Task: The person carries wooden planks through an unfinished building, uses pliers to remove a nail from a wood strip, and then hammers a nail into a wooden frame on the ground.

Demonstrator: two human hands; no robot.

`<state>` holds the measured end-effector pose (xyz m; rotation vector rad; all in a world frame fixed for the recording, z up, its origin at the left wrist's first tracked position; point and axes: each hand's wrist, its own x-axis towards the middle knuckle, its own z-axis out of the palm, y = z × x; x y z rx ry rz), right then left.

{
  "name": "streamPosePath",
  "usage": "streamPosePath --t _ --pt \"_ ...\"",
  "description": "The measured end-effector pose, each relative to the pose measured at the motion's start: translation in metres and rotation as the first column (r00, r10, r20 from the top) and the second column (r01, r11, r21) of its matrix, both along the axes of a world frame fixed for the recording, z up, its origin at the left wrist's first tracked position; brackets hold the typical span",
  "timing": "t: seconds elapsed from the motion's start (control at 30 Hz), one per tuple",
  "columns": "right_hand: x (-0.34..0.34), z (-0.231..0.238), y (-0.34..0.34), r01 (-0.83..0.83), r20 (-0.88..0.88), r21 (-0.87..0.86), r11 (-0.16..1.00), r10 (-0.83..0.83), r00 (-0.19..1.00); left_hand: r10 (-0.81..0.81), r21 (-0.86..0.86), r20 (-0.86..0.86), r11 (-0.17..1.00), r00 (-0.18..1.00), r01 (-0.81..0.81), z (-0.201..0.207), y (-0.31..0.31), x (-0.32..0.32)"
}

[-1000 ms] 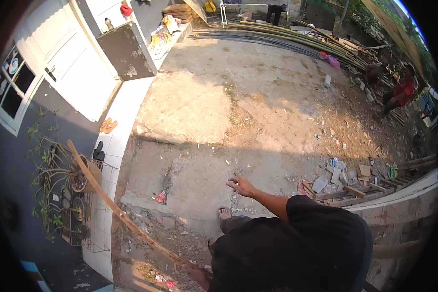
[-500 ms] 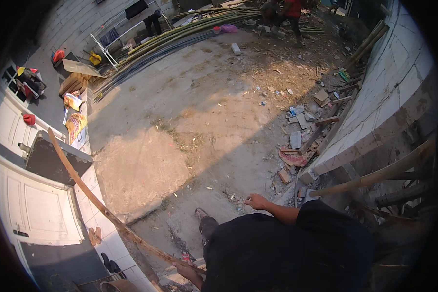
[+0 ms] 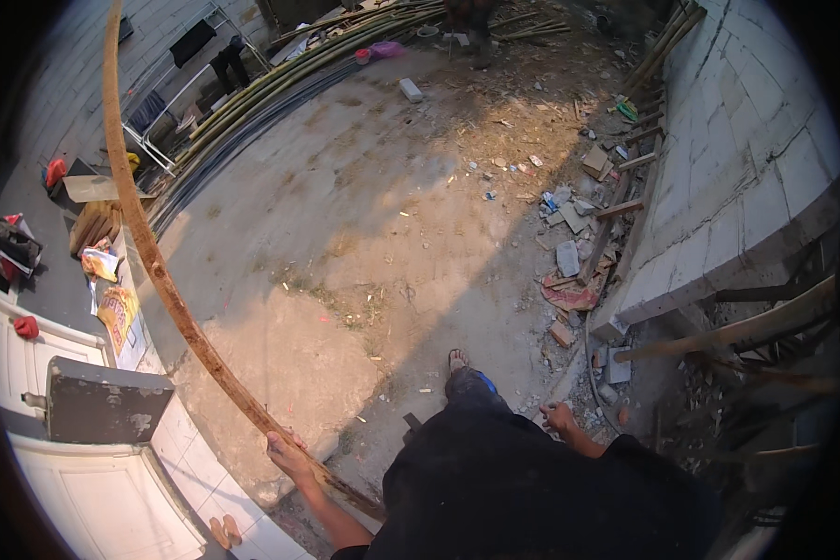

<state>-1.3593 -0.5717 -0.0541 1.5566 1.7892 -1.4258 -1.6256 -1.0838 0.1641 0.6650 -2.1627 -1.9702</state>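
Timber (image 3: 182, 329) in the left hand (image 3: 292, 455), right hand (image 3: 560, 418) free of it

One long brown length slants along the person's left side, from beside the black shirt (image 3: 532, 495) to the top edge of the view, passing over the concrete slab (image 3: 285, 350) and the tiled ledge (image 3: 189, 448). The left hand is closed around its lower part, fingers wrapped over it. The right hand hangs well apart near the rubble, loosely half-open, with nothing visible in it, though it is small in view.

The timber looks stiff and solid, probably of middling weight but awkward through sheer length. Its knotty, unfinished surface should grip well rather than slip, though splinters seem likely. Breakage seems a small worry. How much of its bow is real, and how much the lens, I cannot tell.

A full-palm grip near the balance point would suit it best. The rear end is not clearly seen, so that point is uncertain; with so much length ahead of the hand, the front may tend to dip.
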Motion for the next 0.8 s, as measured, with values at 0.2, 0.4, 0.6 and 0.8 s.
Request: streamPosePath --t 0.2,0.4,0.6,0.8 --pt "-0.074 -0.066 0.041 -0.295 0.078 0.211 0.932 0.285 0.955 -0.047 -0.129 -0.332 0.992 0.942 0.004 -0.007 0.065 -0.184" --pt "-0.293 -0.098 0.137 0.293 -0.083 -0.038 0.955 -0.295 0.952 0.161 -0.033 -0.509 0.978 0.846 -0.207 0.009 0.154 -0.325" --pt "-0.514 0.057 0.247 0.104 -0.576 0.078 0.991 -0.041 0.816 0.179 0.168 -0.624 0.981 0.761 -0.094 0.068 0.233 -0.472" --pt "-0.578 0.023 0.297 0.313 -0.459 0.131 0.941 -0.222 0.860 0.098 0.336 -0.726 0.914 0.681 0.227 0.049 0.293 -0.659"
